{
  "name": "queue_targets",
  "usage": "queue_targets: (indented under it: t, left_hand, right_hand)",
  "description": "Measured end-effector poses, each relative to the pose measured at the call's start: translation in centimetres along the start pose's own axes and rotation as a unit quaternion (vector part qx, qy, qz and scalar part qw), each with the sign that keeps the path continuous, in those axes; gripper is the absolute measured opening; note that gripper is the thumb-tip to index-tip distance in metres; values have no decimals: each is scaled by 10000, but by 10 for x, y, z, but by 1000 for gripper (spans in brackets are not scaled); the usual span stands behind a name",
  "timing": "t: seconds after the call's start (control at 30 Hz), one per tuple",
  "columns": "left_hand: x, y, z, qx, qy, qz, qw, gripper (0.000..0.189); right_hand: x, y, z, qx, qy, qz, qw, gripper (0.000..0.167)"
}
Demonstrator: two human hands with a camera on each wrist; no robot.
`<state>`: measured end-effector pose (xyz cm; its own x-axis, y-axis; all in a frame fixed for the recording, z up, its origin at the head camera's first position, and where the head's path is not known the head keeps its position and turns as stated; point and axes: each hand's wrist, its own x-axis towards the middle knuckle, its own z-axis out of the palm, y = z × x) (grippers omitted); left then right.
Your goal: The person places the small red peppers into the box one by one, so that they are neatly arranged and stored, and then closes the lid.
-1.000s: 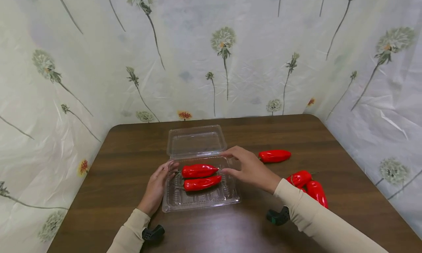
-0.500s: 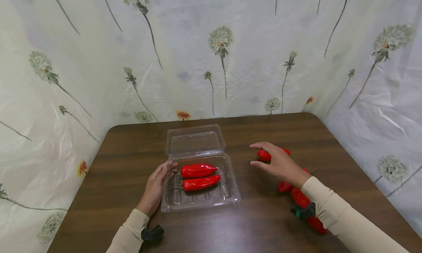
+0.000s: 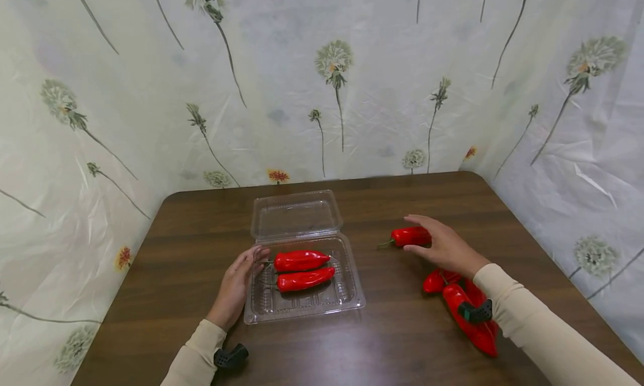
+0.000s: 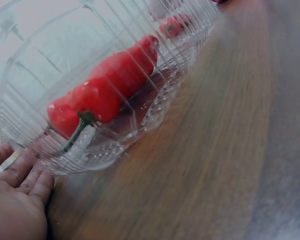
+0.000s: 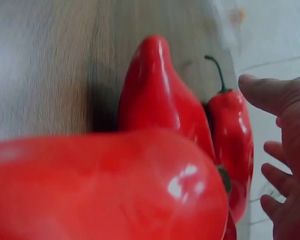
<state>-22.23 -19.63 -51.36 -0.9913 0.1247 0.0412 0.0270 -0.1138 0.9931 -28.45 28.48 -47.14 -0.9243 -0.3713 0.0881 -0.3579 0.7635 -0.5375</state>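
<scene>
Head view: one red pepper (image 3: 408, 237) is lying on the wood-grain tabletop (image 3: 384, 324) right of a plastic clamshell (image 3: 354, 279), the right hand (image 3: 446, 248) arching around its stemless end, thumb and fingers parted (contact being hard to tell). The left hand (image 3: 235, 285) is resting loose fingers against the clamshell, which is holding two other peppers (image 3: 304, 280); more peppers (image 3: 460, 312) are lying near the right wrist.

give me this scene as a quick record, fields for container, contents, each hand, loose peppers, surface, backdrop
container: clear plastic clamshell, lid open
contents: far red pepper and near red pepper, side by side
left hand: touching the clamshell's left side
right hand: thumb and fingers spread around lone red pepper, contact unclear
loose peppers: the lone one, plus red pepper cluster, partly hidden, exact count unclear
surface: wood-grain table
backdrop: dandelion-print sheet
</scene>
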Motion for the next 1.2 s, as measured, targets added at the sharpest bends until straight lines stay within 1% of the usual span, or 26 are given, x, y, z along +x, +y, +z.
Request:
queue_targets:
  t: [0.23, 0.37, 0.57, 0.7, 0.8, 0.97, 1.2]
  left_hand:
    - [0, 0, 0, -20, -13, 16, 10000, 43]
    - [0, -1, -1, -16, -6, 18, 10000, 43]
    - [1, -3, -2, -35, -46, 85, 9999, 44]
    - [1, -2, -2, -28, -47, 80, 10000, 43]
    - [0, -1, -2, -32, -73, 71, 9999, 44]
    - [1, -1, -2, -69, -85, 78, 9999, 44]
    - [1, -1, -2, -97, -121, 119, 9998, 44]
  right_hand:
    - [6, 12, 0, -234, -202, -6, 9995, 79]
    - [12, 15, 0, -408, -329, 25, 9986, 83]
    - [17, 15, 2, -672, -648, -144, 9955, 89]
    - [18, 18, 4, -888, -685, -227, 9934, 83]
    - [17, 19, 5, -963, -694, -189, 9928, 76]
    - [14, 17, 6, -874, -719, -75, 9935, 67]
    - [12, 13, 6, -830, -597, -52, 9948, 57]
